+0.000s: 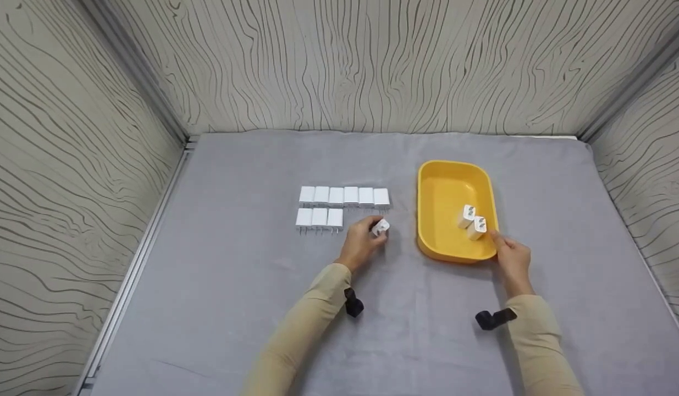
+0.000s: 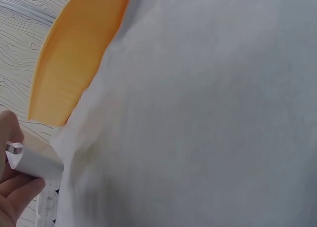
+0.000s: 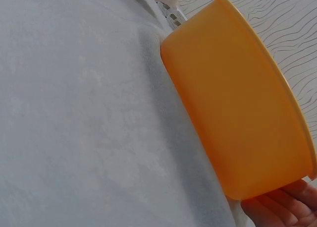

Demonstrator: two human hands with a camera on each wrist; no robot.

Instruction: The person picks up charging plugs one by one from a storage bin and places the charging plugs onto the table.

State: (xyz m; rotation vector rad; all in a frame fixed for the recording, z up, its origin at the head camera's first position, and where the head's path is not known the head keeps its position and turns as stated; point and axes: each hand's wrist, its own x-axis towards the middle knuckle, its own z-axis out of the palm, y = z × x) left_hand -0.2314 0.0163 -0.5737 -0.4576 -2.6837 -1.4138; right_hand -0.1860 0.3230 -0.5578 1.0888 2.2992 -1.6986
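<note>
My left hand (image 1: 362,242) pinches a white wall charger (image 1: 380,226) between thumb and fingers, just above or at the cloth. The left wrist view shows this charger (image 2: 35,162) tilted, with metal at the end near the fingers. My right hand (image 1: 514,261) grips the yellow tub (image 1: 434,250) at its front right corner; in the right wrist view its fingers (image 3: 282,204) lie against the outer wall, below the rim. Two white chargers (image 1: 476,228) stand side by side in the tub, prong ends up. The right thumb is hidden in the right wrist view.
Left of the tub, several white chargers (image 1: 336,196) lie in a back row. Three more chargers (image 1: 319,218) form a front row, prongs facing me. Grey cloth (image 1: 235,297) covers the table. Patterned panels (image 1: 339,66) enclose the back and sides.
</note>
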